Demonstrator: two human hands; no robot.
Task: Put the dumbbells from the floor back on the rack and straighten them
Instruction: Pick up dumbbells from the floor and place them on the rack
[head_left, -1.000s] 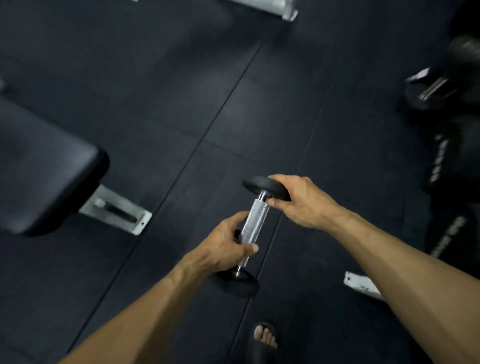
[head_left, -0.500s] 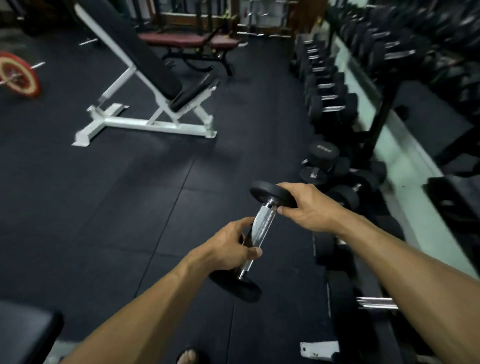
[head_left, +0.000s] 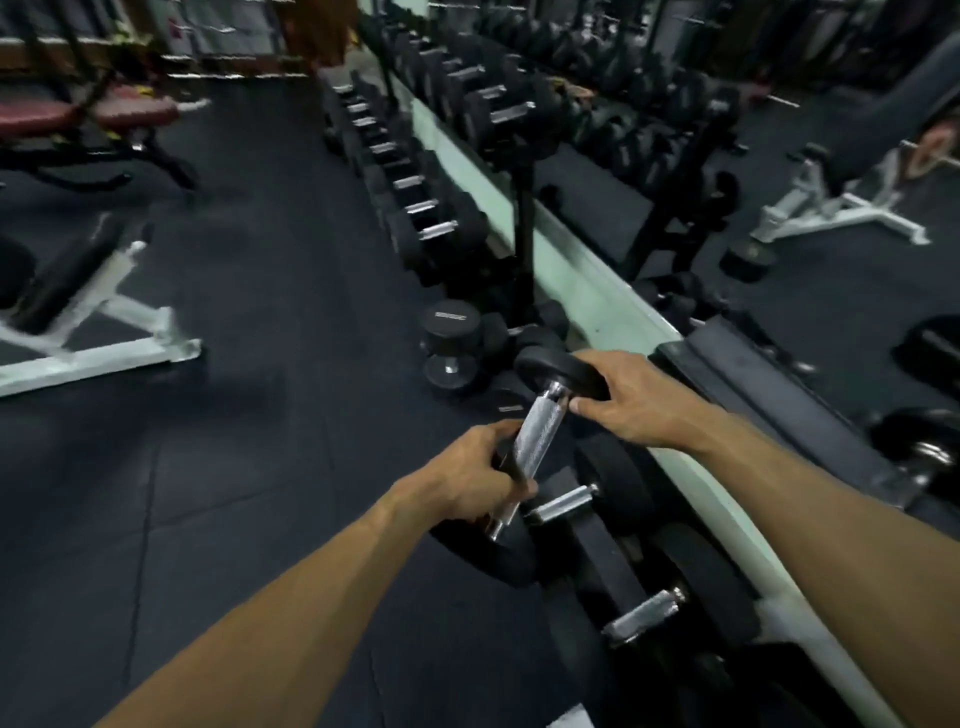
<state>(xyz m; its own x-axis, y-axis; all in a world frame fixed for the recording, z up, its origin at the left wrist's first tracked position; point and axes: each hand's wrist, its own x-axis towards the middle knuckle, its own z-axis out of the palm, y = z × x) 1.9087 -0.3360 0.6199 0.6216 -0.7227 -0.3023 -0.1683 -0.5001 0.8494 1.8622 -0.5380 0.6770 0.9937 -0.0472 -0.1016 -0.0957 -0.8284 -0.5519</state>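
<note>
Dumbbell carried rackward; two hands gripping one.

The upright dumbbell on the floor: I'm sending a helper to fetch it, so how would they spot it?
Follow the long rack along the mirror to its black upright post. At the post's foot, on the floor, stands the upright dumbbell, one head stacked above the other. Its neighbours lie on their sides; the dumbbell in the hands is thinner.
</note>
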